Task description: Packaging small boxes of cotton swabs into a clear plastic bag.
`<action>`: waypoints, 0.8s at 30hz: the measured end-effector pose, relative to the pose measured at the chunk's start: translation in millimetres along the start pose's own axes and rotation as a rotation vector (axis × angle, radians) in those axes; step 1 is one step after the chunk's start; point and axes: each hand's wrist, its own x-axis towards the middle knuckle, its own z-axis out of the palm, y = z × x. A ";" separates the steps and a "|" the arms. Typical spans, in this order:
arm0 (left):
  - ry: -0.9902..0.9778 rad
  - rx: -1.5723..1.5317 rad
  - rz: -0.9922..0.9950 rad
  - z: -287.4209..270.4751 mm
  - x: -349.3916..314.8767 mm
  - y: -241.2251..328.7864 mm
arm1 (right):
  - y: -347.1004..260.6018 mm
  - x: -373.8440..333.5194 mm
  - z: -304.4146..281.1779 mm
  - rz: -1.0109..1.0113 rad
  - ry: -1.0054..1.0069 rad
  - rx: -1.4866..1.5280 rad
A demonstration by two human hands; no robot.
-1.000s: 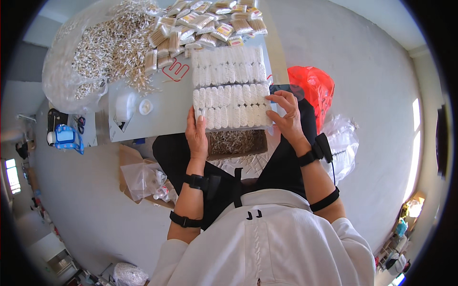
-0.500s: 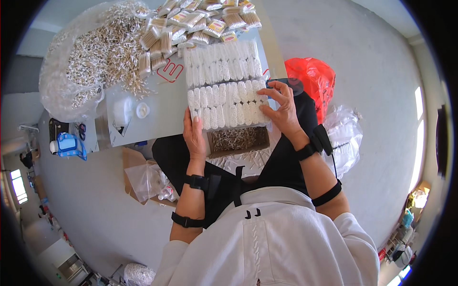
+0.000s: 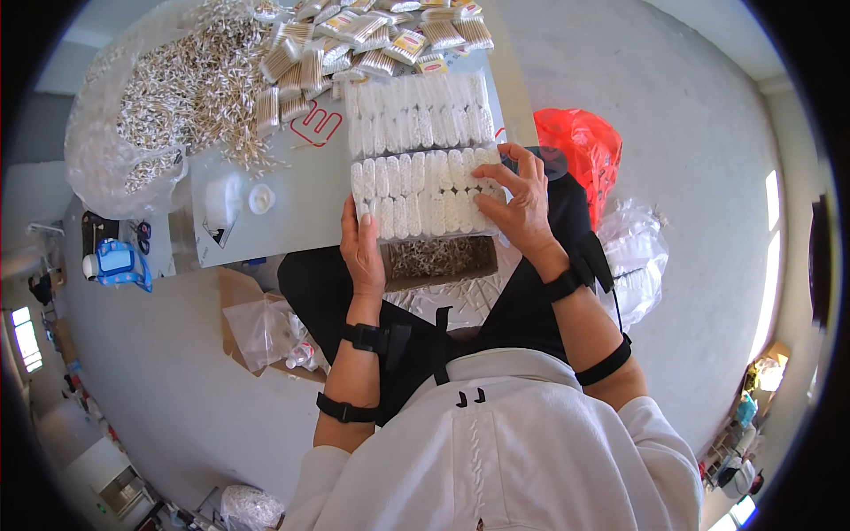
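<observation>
Swabs line up crosswise, right hand spread loosely at their right end, left hand opposite, grip unclear.

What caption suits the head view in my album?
Left hand and right hand at neat rows of cotton swab packs.

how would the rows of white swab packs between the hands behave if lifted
The swab packs would probably feel light for their bulk, given the cotton tips showing. They may shift separately, as dark gaps show between some.
</observation>
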 end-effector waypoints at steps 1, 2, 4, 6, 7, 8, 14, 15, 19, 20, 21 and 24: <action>0.002 -0.004 0.000 0.8 0.3 -1.1 | -0.7 0.5 -0.3 0.002 -0.002 -0.013; 0.010 -0.020 0.022 1.9 0.3 -2.1 | -1.3 1.6 -0.5 0.004 -0.004 -0.025; 0.022 -0.038 0.042 2.7 0.4 -2.6 | -3.8 4.7 -1.4 -0.030 -0.009 -0.021; 0.015 -0.036 0.025 2.2 0.3 -1.8 | -8.1 7.9 -1.3 -0.061 -0.017 -0.015; 0.017 -0.037 0.021 1.9 0.0 -1.3 | -11.6 9.0 -0.9 -0.067 -0.035 -0.024; 0.012 -0.044 0.015 1.8 0.3 -0.9 | -13.5 9.1 0.1 -0.074 -0.053 -0.033; 0.009 -0.017 0.008 1.4 0.3 0.6 | -14.3 7.7 4.8 -0.018 -0.061 -0.043; 0.012 -0.032 0.001 1.7 0.3 0.2 | -15.8 8.0 4.4 -0.021 -0.062 -0.045; 0.009 -0.049 0.005 0.7 0.3 -1.4 | -23.4 11.5 6.5 -0.089 -0.053 -0.070; 0.007 -0.054 0.004 0.6 0.4 -1.7 | -24.6 12.0 7.6 -0.127 -0.055 -0.062; 0.005 -0.059 0.004 0.9 0.8 -2.1 | -25.0 12.4 9.2 -0.128 -0.058 -0.064; -0.001 -0.073 0.001 2.0 1.4 -1.7 | -26.5 12.1 12.0 -0.115 -0.068 -0.102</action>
